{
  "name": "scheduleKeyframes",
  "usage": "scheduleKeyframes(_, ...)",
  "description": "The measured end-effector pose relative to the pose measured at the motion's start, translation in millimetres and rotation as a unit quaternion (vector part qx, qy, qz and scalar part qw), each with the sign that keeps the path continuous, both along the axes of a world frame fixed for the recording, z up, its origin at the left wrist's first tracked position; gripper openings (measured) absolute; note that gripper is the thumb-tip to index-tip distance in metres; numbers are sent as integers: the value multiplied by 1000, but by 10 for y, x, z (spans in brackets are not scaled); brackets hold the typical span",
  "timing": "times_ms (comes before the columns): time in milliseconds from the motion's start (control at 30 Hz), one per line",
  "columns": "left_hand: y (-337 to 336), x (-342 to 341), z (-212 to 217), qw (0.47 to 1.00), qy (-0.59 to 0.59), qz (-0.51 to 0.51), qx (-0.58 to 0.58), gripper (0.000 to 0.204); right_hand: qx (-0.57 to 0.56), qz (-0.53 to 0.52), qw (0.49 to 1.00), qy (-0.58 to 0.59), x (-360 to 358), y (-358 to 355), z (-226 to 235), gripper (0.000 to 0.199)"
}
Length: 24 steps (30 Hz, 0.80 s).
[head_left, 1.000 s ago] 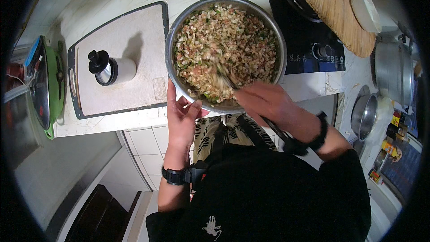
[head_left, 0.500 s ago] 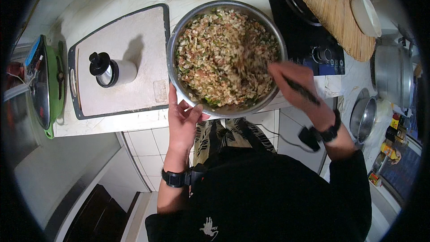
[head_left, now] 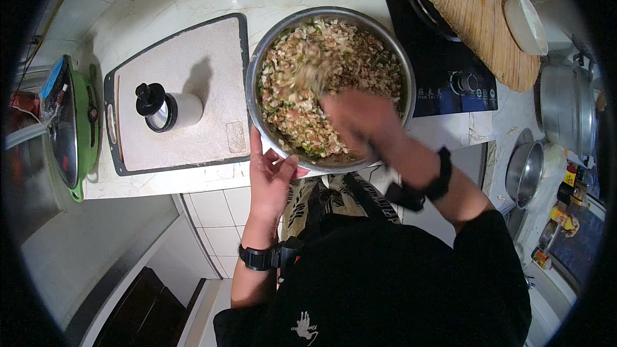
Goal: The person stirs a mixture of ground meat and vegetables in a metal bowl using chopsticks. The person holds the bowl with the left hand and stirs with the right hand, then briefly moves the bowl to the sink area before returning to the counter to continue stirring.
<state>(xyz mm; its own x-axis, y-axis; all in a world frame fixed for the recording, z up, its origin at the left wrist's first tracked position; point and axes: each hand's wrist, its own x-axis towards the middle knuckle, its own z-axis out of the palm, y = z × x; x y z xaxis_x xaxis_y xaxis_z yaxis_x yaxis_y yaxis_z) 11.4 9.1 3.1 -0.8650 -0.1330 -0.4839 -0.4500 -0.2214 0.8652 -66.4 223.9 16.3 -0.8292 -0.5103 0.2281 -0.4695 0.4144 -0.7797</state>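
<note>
The wide round steel bowl of chopped filling (head_left: 331, 83) is gripped at its near rim by the left hand (head_left: 273, 177); the blurred right hand (head_left: 363, 122), grip indiscernible, is held over its right half.

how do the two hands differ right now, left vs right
The left hand is sharp and steady, its fingers on the near rim of the metal bowl; the right hand is blurred with motion, over the chopped filling inside the bowl. The left comes straight up from below; the right reaches in at a slant from the lower right. What the right hand holds is too blurred to tell. Both wrists wear black bands.
</note>
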Motion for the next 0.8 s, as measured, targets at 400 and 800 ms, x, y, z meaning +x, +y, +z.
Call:
scheduleKeyframes(400, -5, -23, -3, 1000, -4, -17, -2, 82, -132, -121, 983, -39, -193, -58, 99, 11)
scheduleKeyframes(800, 3, -22, 6, 1000, -4, -12, 22, 82, -25, -166, 984, -53, -15, 118, 56, 18)
